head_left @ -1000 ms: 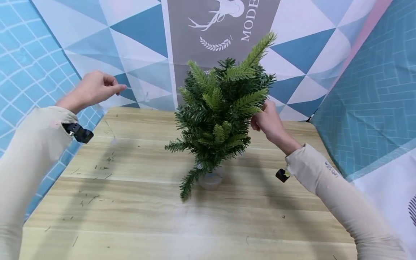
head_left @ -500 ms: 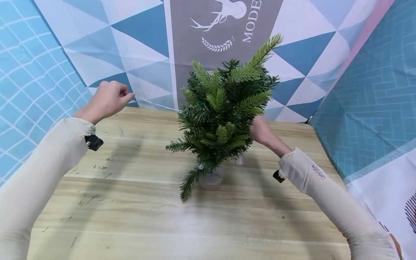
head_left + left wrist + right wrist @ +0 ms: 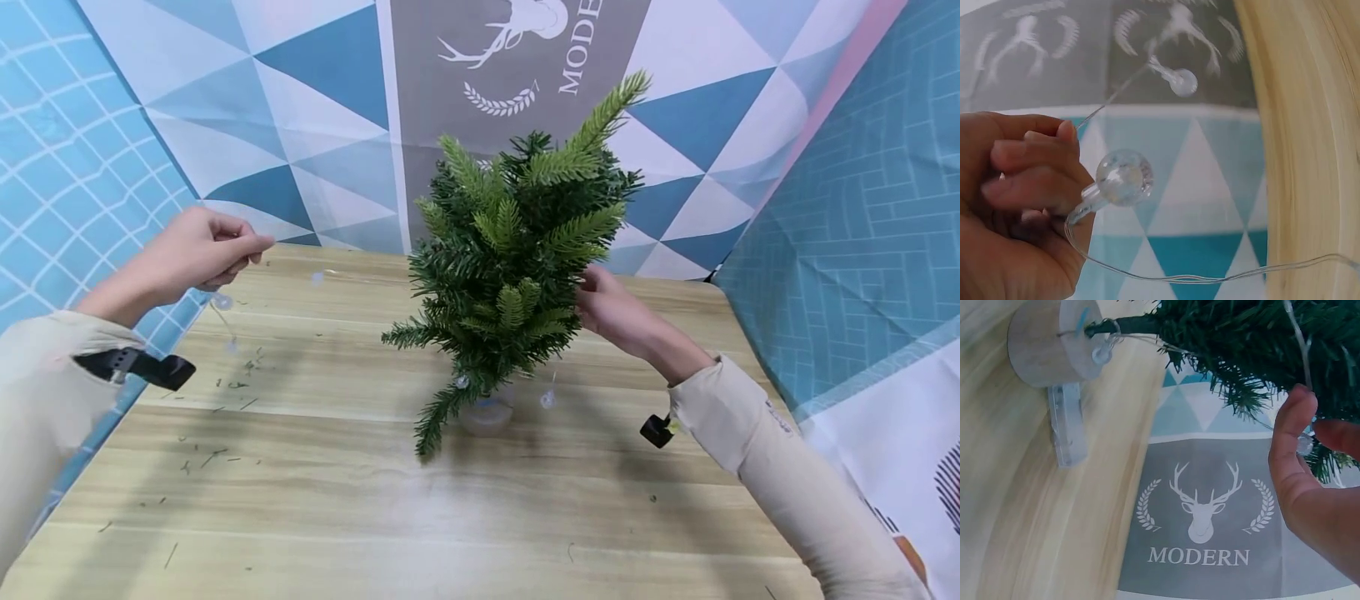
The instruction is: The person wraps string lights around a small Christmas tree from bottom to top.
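A small artificial Christmas tree (image 3: 517,250) stands upright in a round, pale base (image 3: 487,417) on the wooden table. To its left, my left hand (image 3: 195,254) is held out, pinching the clear wire of string lights (image 3: 1124,178); round clear bulbs dangle by its fingers in the left wrist view. My right hand (image 3: 622,312) is at the tree's right side, partly behind its branches. In the right wrist view its curled fingers hold the wire against the greenery, with a bulb (image 3: 1305,444) between them. Another bulb (image 3: 548,400) hangs below the lower right branches.
A clear rectangular plastic piece (image 3: 1067,425) lies beside the base. Loose needles (image 3: 215,457) are scattered over the table's left part. A patterned cloth backdrop (image 3: 330,100) rises behind the table, with blue cloth (image 3: 877,167) along the right.
My left hand went right, then back left and lower, with the wire and bulbs hanging from it. The right hand dipped behind the branches and shows more again. The tree has hardly moved.
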### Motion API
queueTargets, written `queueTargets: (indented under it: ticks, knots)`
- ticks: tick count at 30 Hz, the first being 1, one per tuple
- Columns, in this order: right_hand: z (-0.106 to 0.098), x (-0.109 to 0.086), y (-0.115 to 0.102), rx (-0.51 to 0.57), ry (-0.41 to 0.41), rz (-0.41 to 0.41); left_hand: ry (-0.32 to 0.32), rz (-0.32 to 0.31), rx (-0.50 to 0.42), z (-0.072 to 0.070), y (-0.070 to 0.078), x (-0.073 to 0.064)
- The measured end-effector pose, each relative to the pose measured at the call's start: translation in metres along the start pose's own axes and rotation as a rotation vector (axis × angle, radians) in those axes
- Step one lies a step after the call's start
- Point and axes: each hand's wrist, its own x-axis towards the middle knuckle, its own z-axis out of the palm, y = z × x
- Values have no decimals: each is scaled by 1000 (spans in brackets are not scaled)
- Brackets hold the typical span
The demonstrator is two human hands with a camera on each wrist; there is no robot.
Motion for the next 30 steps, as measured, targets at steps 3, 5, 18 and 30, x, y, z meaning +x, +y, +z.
queueTargets:
  ticks: [3, 5, 18, 30]
  knots:
    - [-1, -5, -1, 58, -13, 12, -50, -22, -145, -1, 8, -8]
    - [-2, -9, 0, 78, -33, 3, -71, -24, -216, -1, 14, -13]
    - [-6, -28, 15, -139, -87, 40, -231, 114, -914, -1, 40, -42]
    - [25, -72, -1, -601, 418, -481, -227, 391, -1056, 25, 96, -66]
